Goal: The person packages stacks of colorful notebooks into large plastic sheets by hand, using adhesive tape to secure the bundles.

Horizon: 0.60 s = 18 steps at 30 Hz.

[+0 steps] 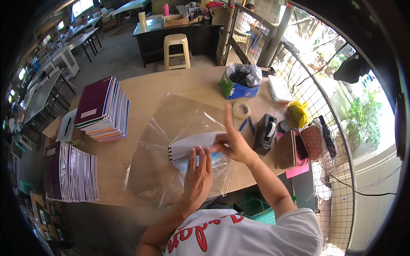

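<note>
A book [188, 144] with white pages and black-and-white marks along its left edge lies on a large clear plastic sheet [149, 158] on the table. A light blue part shows under the plastic near its lower edge. My left hand [198, 175] presses on the book's near side, fingers stretched out flat. At the right end of the book is my right hand [235, 145], its index finger pointing away from me and its other fingers curled at the pages. What those curled fingers grip, if anything, is hidden. Folds in the sheet spread around the book.
Purple-covered books [92, 100] rise in a stack at left, with a plastic-wrapped stack [70, 170] nearer. Along the right lie a tape roll [241, 110], blue-handled pliers [247, 124], a black tape dispenser [265, 134] and a bag-lined box [241, 83]. A stool [176, 45] stands beyond the table [141, 89].
</note>
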Each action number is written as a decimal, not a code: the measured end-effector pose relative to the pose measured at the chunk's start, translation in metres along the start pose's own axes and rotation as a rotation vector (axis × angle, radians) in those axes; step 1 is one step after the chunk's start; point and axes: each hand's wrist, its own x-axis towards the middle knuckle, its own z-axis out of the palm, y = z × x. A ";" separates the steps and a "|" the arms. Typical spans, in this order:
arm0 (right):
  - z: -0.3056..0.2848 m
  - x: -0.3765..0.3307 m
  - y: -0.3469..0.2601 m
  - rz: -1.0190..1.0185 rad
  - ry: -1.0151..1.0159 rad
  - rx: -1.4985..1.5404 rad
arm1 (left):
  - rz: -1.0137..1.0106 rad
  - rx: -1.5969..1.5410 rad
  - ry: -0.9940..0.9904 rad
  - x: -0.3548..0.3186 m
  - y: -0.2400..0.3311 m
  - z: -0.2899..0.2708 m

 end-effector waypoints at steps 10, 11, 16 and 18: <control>0.025 0.049 -0.018 0.268 -0.196 -1.088 | 0.003 -0.308 0.070 0.003 -0.016 -0.044; 0.018 0.045 -0.021 0.265 -0.181 -1.067 | -0.010 -0.499 -0.083 0.005 -0.023 -0.062; -0.051 -0.015 -0.035 0.067 0.111 -0.060 | 0.001 -0.990 0.417 0.043 -0.098 -0.031; -0.056 -0.023 -0.047 -0.280 -0.218 -0.573 | -0.312 -0.962 0.245 0.066 -0.121 -0.014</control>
